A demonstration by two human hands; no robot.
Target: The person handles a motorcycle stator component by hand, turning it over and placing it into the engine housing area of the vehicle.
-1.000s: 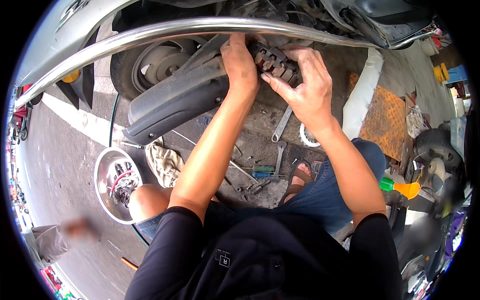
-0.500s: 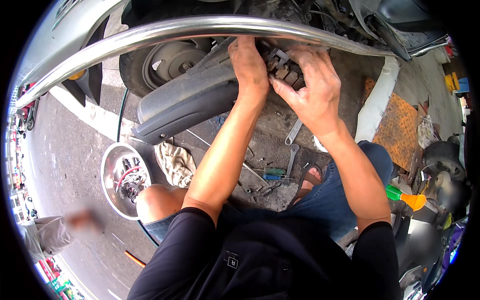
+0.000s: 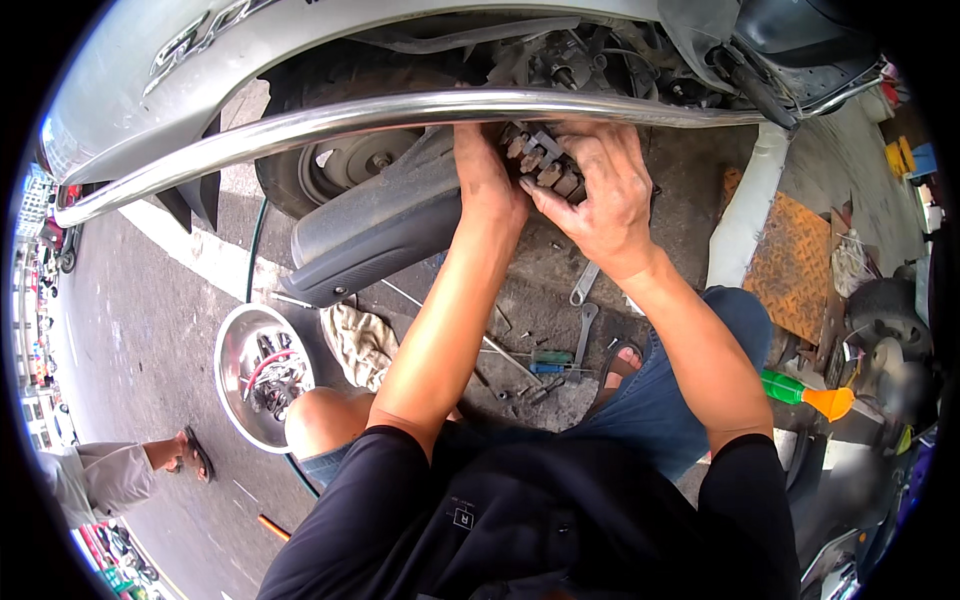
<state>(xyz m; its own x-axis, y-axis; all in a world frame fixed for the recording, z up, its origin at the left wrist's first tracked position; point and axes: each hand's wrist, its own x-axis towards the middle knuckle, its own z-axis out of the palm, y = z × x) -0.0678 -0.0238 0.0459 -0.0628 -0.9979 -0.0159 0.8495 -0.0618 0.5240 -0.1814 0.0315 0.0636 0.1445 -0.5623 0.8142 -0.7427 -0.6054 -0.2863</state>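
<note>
My left hand (image 3: pixel 485 180) reaches up beside a blocky metal part (image 3: pixel 545 160), which has rusty segments and a paler strip; its fingertips are hidden behind the chrome bar (image 3: pixel 410 106). My right hand (image 3: pixel 603 190) grips that part from the right, thumb along its lower edge. Behind them is a silver scooter's body (image 3: pixel 150 120) with dark mechanical innards (image 3: pixel 565 70). A wheel (image 3: pixel 330 165) and a long black exhaust cover (image 3: pixel 360 240) lie to the left of my hands.
A steel bowl of parts (image 3: pixel 235 370), a rag (image 3: pixel 355 335), wrenches (image 3: pixel 585 325), screwdrivers (image 3: pixel 548 368) and small hardware lie below. Right are a rusty plate (image 3: pixel 785 260), a tire (image 3: pixel 885 310) and a green-orange funnel (image 3: pixel 825 403). Another person's leg (image 3: pixel 110 480) is lower left.
The scooter and bar appear lower in the picture as the view shifts. My hands stay around the metal part, with my right fingers slightly shifted and the part turned a little.
</note>
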